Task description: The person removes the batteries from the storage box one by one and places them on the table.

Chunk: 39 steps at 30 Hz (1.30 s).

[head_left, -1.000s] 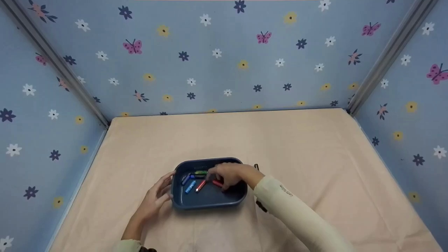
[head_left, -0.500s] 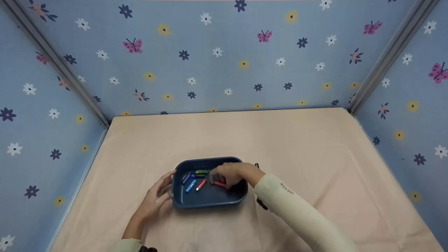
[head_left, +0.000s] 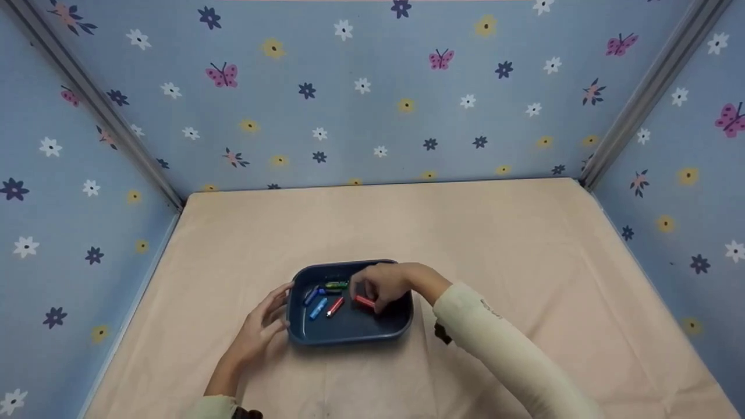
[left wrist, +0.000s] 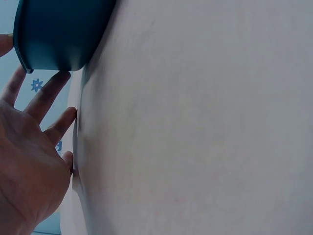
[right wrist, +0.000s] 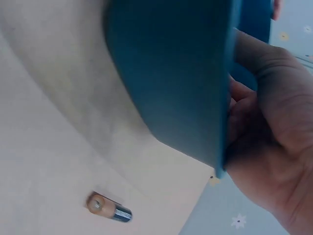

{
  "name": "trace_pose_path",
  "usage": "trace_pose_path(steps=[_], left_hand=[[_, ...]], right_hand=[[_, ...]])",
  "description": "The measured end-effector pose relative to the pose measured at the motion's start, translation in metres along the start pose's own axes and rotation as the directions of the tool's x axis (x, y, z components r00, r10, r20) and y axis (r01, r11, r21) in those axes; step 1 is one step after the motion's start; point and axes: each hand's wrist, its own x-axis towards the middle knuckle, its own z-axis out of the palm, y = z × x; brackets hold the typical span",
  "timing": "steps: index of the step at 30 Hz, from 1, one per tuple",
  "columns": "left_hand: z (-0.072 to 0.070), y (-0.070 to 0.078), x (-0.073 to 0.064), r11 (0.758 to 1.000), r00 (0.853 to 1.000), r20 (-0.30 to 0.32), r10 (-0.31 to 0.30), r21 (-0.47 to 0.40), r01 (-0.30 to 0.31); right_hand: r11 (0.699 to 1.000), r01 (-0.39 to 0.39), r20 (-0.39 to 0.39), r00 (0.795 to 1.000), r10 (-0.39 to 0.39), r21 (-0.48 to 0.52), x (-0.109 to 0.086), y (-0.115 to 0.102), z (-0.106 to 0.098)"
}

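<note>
Currently, the right hand (head_left: 385, 283) pinches a red cylinder (head_left: 365, 302) inside the blue tray (head_left: 349, 341). The left hand (head_left: 254, 333), fingers spread, touches the tray's left end.

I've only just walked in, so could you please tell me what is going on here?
A person's left hand rests against the left end of a blue tray on a table. The right hand is down inside it and appears to pinch a red battery. Several other batteries lie in the tray, and a copper-and-black battery lies outside it.
</note>
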Motion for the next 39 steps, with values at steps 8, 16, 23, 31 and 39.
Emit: trace_pose_path(steps=[8,16,23,31,39], left_hand=[[0.0,0.001,0.001,1.0,1.0,-0.011,-0.005,0.004,0.005],[0.001,0.001,0.002,1.0,1.0,-0.01,-0.026,0.007,0.026],[0.001,0.001,0.002,0.999,0.999,0.001,-0.033,-0.01,0.033],[0.001,0.0,0.001,0.999,0.999,0.001,-0.032,-0.02,0.032],[0.002,0.002,0.0,1.0,1.0,-0.011,-0.015,-0.006,0.015]], right_hand=[[0.991,0.074,-0.018,0.997,-0.073,0.113,-0.012,-0.002,-0.014],[0.975,0.115,-0.111,0.989,-0.095,0.188,-0.02,0.004,-0.016],[0.973,0.177,-0.185,0.971,-0.148,0.149,-0.03,0.011,-0.015],[0.978,0.163,-0.271,0.955,-0.123,0.129,-0.044,0.026,-0.01],[0.973,0.153,-0.363,0.928,-0.082,0.171,-0.062,0.047,-0.008]])
